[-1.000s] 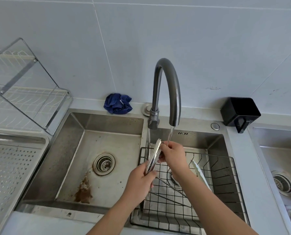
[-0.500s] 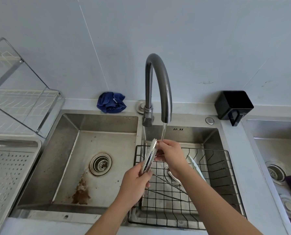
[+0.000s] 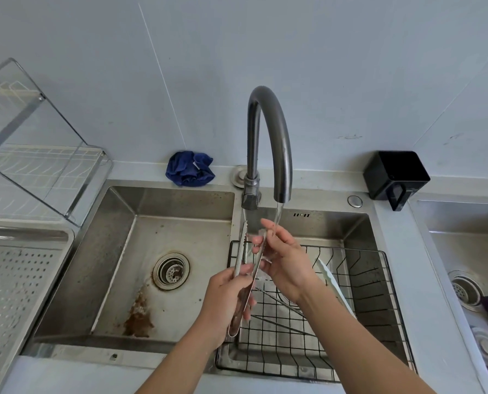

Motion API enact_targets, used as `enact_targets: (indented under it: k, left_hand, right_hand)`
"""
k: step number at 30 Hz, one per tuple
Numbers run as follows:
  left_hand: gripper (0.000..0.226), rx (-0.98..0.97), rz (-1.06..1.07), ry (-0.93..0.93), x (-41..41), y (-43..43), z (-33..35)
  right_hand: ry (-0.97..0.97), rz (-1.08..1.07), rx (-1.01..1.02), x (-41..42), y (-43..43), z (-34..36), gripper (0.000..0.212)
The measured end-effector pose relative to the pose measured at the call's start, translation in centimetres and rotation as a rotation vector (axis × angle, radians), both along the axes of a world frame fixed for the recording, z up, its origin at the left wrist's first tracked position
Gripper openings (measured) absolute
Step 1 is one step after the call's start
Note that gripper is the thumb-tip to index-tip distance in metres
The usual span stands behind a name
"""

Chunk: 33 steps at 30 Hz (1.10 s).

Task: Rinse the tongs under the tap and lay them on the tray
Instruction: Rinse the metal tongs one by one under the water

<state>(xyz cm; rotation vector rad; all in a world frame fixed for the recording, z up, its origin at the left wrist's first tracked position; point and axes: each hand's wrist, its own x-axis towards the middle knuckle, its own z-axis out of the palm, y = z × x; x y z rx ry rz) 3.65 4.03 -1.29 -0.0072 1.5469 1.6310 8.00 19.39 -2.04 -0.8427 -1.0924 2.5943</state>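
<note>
Left hand grip curled round the tongs handle, right hand grip pinching one tong arm, tongs tip-up under the running tap, above the wire basket, tray well apart at the left

Head-worn wide-angle view, steeply down, close over the sink.

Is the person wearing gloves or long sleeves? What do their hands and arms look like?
No gloves and no sleeves in view. The left hand and right hand are bare. The left forearm and right forearm are uncovered right to the picture's edge. No ring, watch or bracelet shows.
</note>
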Motion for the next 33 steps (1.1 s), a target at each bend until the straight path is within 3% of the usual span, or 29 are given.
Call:
enact_targets:
  k: [6, 10, 13, 15, 17, 21, 24, 27, 30, 33]
  left_hand:
    - [0.021, 0.052, -0.047, -0.101, 0.2, -0.2, -0.5]
    - [0.035, -0.003, -0.051, -0.142, -0.2, -0.2, -1.0]
    - [0.042, -0.024, -0.069, -0.148, -0.6, -0.1, -1.5]
    - [0.044, -0.049, -0.084, -0.14, -0.8, 0.0, -1.6]
    - [0.044, -0.089, -0.105, -0.094, -0.8, 0.2, -1.6]
    - [0.038, -0.134, -0.109, -0.019, -1.0, 0.6, -1.7]
    - [0.032, -0.175, -0.108, 0.027, -1.0, 0.9, -2.0]
    - [0.032, -0.188, -0.106, 0.088, -1.0, 1.4, -2.2]
    - [0.034, -0.22, -0.106, 0.187, -1.0, 1.8, -2.4]
    - [0.031, -0.274, -0.109, 0.291, -0.9, 2.2, -2.6]
  right_hand:
    - [-0.061, -0.019, -0.082, -0.1, -0.2, 0.3, 0.033]
    - [0.104, 0.059, -0.174, 0.5, 0.3, 0.7, 0.019]
    - [0.108, 0.085, -0.081, 0.6, 0.5, 0.9, 0.024]
    - [0.053, 0.047, 0.066, 0.3, 0.3, 1.1, 0.017]
    - [-0.006, 0.003, 0.173, 0.0, 0.0, 1.3, 0.011]
    - [-0.03, 0.006, 0.161, -0.3, -0.3, 1.4, 0.026]
    - [0.009, 0.047, 0.104, 0.0, -0.3, 1.3, 0.009]
    - [0.003, 0.025, 0.197, 0.1, -0.2, 1.5, 0.004]
    - [-0.051, -0.008, 0.292, -0.1, -0.3, 2.2, 0.023]
    - [-0.103, -0.017, 0.239, -0.3, -0.2, 2.5, 0.033]
